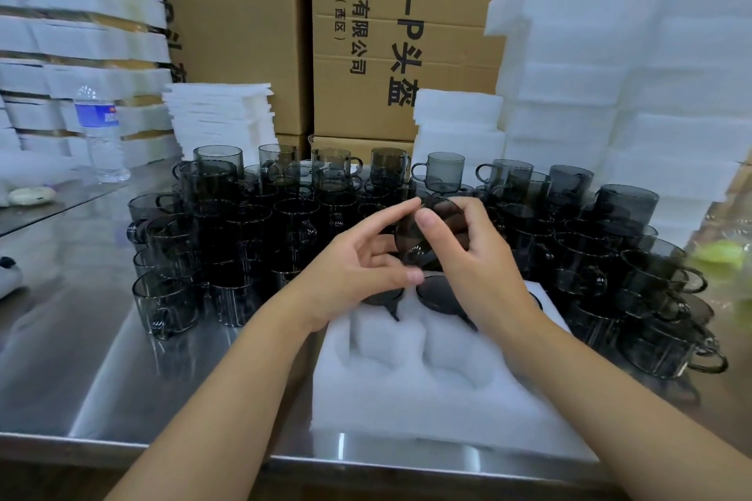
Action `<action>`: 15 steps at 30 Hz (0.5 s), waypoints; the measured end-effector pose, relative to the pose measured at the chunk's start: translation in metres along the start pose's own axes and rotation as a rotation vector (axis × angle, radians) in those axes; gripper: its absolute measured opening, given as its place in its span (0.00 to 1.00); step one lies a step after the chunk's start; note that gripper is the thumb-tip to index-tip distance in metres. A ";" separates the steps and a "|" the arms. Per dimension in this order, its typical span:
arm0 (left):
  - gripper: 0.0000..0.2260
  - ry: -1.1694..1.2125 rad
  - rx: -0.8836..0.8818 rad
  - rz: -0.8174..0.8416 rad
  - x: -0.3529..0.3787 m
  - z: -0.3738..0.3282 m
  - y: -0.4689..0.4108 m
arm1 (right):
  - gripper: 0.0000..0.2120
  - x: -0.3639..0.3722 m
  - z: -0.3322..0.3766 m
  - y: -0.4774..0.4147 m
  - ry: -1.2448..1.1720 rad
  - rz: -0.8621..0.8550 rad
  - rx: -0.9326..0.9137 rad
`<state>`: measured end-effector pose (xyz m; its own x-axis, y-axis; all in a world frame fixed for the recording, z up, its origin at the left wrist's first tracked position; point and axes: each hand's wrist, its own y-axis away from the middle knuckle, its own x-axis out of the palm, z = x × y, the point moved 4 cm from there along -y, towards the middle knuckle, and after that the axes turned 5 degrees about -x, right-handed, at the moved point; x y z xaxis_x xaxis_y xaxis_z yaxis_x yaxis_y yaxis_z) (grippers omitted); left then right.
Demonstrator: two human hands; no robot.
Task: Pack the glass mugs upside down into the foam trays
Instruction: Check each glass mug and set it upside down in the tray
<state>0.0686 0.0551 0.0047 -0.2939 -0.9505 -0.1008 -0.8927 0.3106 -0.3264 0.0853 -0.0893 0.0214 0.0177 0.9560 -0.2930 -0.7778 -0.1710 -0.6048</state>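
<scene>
1. The left hand (366,260) and right hand (476,256) meet over the far end of the tray (407,411), with one mug (439,216) between them.
2. The mug is in the air, clear of the tray and tilted, with one round end turned towards the camera. Whether that end is the base or the mouth cannot be told.
3. Right hand: the thumb lies flat on the facing end and the fingers curl round the far side of the mug.
4. Left hand: the index finger is stretched out with its tip at the mug's upper edge, and the thumb tip is at its lower edge. It pinches the mug's left side between the two. The other fingers are loosely bent.
5. The tray is white foam at the near edge of the steel table (122,378). Two packed mugs (437,293) sit upside down in its far pockets, partly hidden by the hands. The two near pockets (451,354) show bare foam. The right forearm hides the tray's right side.
6. Loose mugs (293,216) stand crowded on the table to the left, behind and to the right of the tray, some stacked.
7. Foam stacks (610,73) stand at the rear right, centre and left. Cartons (366,33) stand behind them, and a bottle (101,130) is at far left.
</scene>
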 end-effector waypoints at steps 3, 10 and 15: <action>0.24 -0.008 0.043 -0.056 -0.001 -0.002 0.000 | 0.30 0.002 0.005 0.003 -0.004 0.086 -0.074; 0.10 0.057 0.095 -0.209 -0.008 -0.002 0.008 | 0.37 0.000 0.014 0.005 0.104 0.108 -0.265; 0.17 0.086 0.060 -0.315 -0.023 0.001 0.019 | 0.28 0.001 0.024 0.010 0.163 0.166 -0.390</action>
<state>0.0581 0.0826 0.0001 -0.0363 -0.9950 0.0934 -0.9232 -0.0024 -0.3842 0.0624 -0.0841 0.0323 0.0360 0.8634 -0.5033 -0.4844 -0.4254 -0.7645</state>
